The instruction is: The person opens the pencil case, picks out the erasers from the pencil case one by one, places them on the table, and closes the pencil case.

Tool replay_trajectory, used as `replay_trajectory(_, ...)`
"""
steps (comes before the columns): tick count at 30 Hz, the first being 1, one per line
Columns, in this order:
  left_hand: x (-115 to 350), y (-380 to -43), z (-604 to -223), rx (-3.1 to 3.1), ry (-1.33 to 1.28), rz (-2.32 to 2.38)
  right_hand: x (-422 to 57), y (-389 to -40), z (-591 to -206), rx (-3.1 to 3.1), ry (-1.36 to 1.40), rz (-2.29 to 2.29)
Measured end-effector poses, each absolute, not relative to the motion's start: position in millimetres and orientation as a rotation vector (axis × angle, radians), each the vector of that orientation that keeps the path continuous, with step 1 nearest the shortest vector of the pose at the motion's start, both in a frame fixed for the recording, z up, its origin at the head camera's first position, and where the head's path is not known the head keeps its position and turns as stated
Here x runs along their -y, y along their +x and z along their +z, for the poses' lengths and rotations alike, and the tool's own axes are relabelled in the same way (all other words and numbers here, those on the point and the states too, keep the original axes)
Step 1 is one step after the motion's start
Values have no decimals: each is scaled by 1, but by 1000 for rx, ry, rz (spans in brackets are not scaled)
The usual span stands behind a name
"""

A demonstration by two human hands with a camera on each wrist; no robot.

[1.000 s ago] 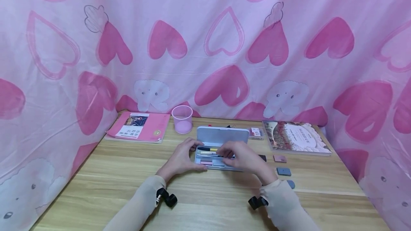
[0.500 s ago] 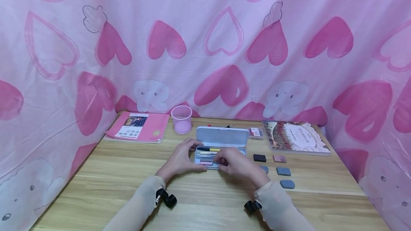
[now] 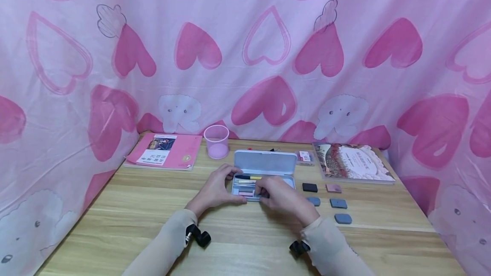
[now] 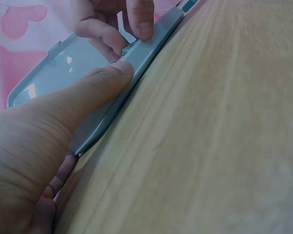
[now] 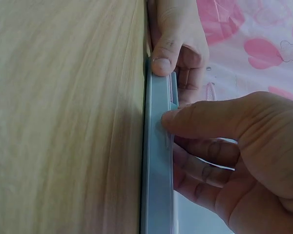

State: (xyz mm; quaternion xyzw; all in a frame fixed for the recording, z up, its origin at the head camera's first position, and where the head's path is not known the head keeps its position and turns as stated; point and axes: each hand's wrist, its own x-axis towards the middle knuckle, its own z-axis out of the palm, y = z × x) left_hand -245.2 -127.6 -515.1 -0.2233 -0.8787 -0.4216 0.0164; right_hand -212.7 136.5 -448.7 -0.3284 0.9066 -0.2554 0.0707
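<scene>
"Pencil case (image 3: 264, 163), lid up, right between left hand (image 3: 215, 188) and right hand (image 3: 281, 195) in the head view. Clasped why on the left?"

"Probably to keep from sliding on the table (image 3: 245, 237): thumb at the front, fingers round the back. On the right, fingers curled down inside, over the front compartment."

"Anything in the way?"

"Mainly the right hand itself, covering much of the inside. Visible between the hands: dark-and-yellow pen (image 3: 247, 177), with pale pen (image 3: 244, 182) just nearer. To the right of the right hand, lying loose: black block (image 3: 310, 187), pink block (image 3: 333, 188), three grey blocks (image 3: 339, 203). Beyond the left hand, pink cup (image 3: 218, 149) and pink book (image 3: 172, 156); beyond the right hand, clear box (image 3: 305, 157) and illustrated book (image 3: 358, 163). Too far off to hinder, by the look of it."

"And from the left wrist?"

"Left thumb pressed along the front wall (image 4: 162, 34), likely as a brace. Just ahead, right thumb on that same wall, right fingers bent by a small teal piece (image 4: 129, 48). Divider or loose item? Cannot tell."

"And from the right wrist?"

"Right thumb against the wall again, perhaps for support, other fingers tucked behind. Pinching something? Cannot tell; fingertips out of sight. Between the two thumbs, just above the wall, teal again."
</scene>
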Motion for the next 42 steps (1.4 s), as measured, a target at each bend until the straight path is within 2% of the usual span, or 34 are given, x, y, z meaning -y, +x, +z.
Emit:
replay_trajectory(6, 128, -245, -515, 2736, -689, -1309, -138, -213, -448, -2720, -870, -857)
replay_trajectory(13, 128, -244, -514, 2738, -691, -1302, -150, -210, -430, -2828, -922, -880)
replay_trajectory(18, 127, -244, -515, 2751, -675, -1301, -186, -202, -403, -2927, -981, -948)
replay_trajectory(26, 128, -244, -514, 2747, -676, -1280, -262, -177, -383, -3082, -841, -954)
replay_trajectory(34, 127, -243, -514, 2768, -663, -1262, -317, -143, -403, -3124, -835, -985)
replay_trajectory(42, 127, -243, -513, 2767, -664, -1286, -344, -116, -437, -3053, -767, -938)
